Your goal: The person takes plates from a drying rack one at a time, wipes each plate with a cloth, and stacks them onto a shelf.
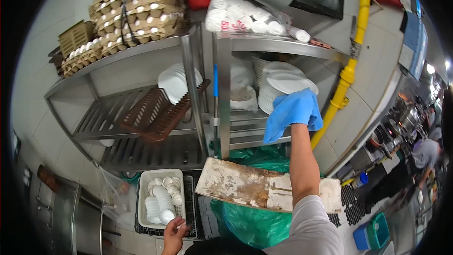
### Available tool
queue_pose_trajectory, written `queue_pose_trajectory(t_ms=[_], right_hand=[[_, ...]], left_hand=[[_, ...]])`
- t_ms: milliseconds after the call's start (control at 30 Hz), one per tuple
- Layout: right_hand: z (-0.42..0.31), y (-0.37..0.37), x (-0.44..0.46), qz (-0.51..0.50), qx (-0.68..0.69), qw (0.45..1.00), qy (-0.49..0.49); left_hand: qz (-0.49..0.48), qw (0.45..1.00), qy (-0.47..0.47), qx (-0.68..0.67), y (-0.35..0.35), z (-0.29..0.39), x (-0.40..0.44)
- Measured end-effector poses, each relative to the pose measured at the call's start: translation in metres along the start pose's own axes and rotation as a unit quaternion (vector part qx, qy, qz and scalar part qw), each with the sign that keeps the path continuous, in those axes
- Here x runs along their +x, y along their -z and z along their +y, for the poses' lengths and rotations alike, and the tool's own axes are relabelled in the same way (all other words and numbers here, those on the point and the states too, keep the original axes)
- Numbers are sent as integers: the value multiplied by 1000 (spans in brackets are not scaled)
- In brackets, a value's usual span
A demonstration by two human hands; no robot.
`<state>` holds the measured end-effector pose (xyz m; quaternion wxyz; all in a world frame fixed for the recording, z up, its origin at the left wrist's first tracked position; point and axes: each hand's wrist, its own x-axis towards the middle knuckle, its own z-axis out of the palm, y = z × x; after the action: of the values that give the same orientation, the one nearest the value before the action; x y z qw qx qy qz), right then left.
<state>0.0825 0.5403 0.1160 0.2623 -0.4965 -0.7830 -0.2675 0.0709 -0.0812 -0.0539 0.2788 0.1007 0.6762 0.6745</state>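
Observation:
A blue cloth (295, 112) is held in my right hand (302, 125), which reaches up to the right shelf; the cloth covers most of its fingers. Just behind the cloth stands a stack of white plates (283, 82), with the cloth at its lower right side. Low on the left, my left hand (175, 231) has its fingers apart beside a cream basket (141, 184). White bowls (165, 200) fill the basket. Whether the cloth touches the plates, I cannot tell.
Egg trays (141, 14) are piled on the left shelf above a brown dish rack (151, 113) with plates. A worn board (245, 184) lies over green bags. A yellow pipe (347, 75) runs down the right wall. Another person (424, 153) is at the far right.

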Motion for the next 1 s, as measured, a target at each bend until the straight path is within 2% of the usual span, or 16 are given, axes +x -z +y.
queue_pose_trajectory(t_ms=[67,100,267,300,333,433,467,500,533,567,600,633,700,833,900,1000], right_hand=[[2,-82,34,152,-99,983,21],[-12,-50,21,200,-76,976,31],[-8,-48,51,74,69,988,114],[-4,-48,54,42,101,985,132],[-3,-38,49,41,98,986,131],[-1,27,11,114,-12,992,54],[1,70,-12,106,153,982,34],[7,125,-33,93,315,944,12],[29,205,-47,9,276,947,164],[39,261,-58,-76,231,917,315],[35,285,-73,-82,254,909,322],[28,294,-86,-66,306,912,264],[-1,297,-111,-51,414,895,157],[-55,319,-201,-85,514,853,29],[-88,332,-248,-124,528,840,-8],[-118,319,-297,-258,579,772,47]], left_hand=[[25,1000,2,-12,5,2,-15],[45,999,12,-3,5,3,-20],[48,999,15,15,7,6,-20],[25,997,14,75,6,9,-18],[1,991,14,134,3,16,-16],[-22,985,10,170,7,29,0],[-38,980,-4,197,12,33,6],[-14,974,-28,223,10,57,10],[-23,962,-60,265,23,64,27],[-20,961,-122,248,33,69,45],[-16,962,-177,206,33,91,59],[-17,936,-224,271,34,129,67],[5,903,-357,240,38,161,107],[-27,782,-542,305,22,249,168],[-44,742,-581,333,11,274,215],[-26,655,-630,416,-6,302,300]])
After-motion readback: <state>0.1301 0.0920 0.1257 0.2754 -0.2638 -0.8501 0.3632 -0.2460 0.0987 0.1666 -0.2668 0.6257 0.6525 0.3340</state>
